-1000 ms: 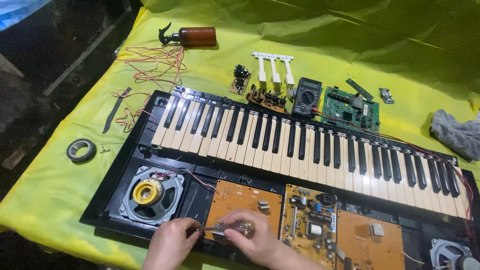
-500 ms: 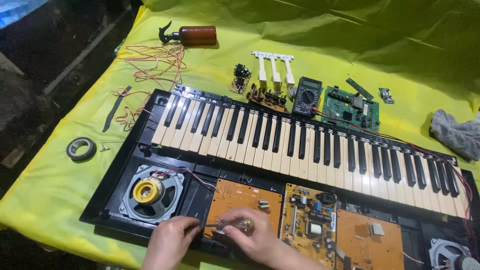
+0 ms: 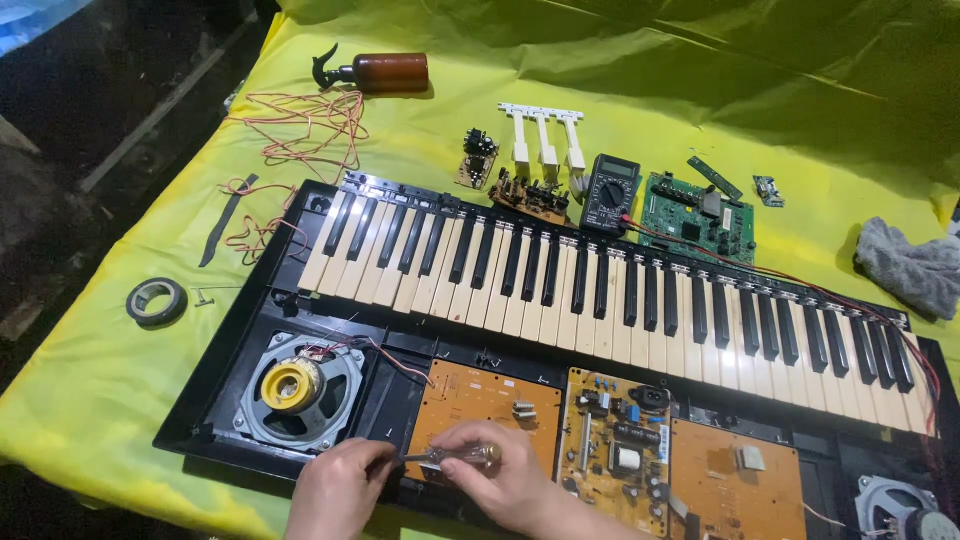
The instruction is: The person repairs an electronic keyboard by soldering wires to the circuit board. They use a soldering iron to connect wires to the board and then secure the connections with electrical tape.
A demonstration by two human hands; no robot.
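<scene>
An opened electronic keyboard (image 3: pixel 600 290) lies on a yellow cloth, its keys at the back and its circuit boards bare at the front. Both my hands are at its near edge, over the leftmost orange circuit board (image 3: pixel 480 395). My right hand (image 3: pixel 500 485) grips a small metal tool with a clear handle (image 3: pixel 455 456), held level. My left hand (image 3: pixel 335 490) pinches the tool's thin metal end. A round speaker with a yellow centre (image 3: pixel 295 390) sits just left of my hands.
A roll of black tape (image 3: pixel 157 300) lies at the left. Tangled red wires (image 3: pixel 300 125), a brown spray bottle (image 3: pixel 385 72), loose white keys (image 3: pixel 545 135), a multimeter (image 3: pixel 610 195), a green circuit board (image 3: pixel 700 215) and a grey rag (image 3: pixel 910 265) lie behind the keyboard.
My hands and the tool stay in nearly the same spot; only my fingers have shifted slightly on the tool.
</scene>
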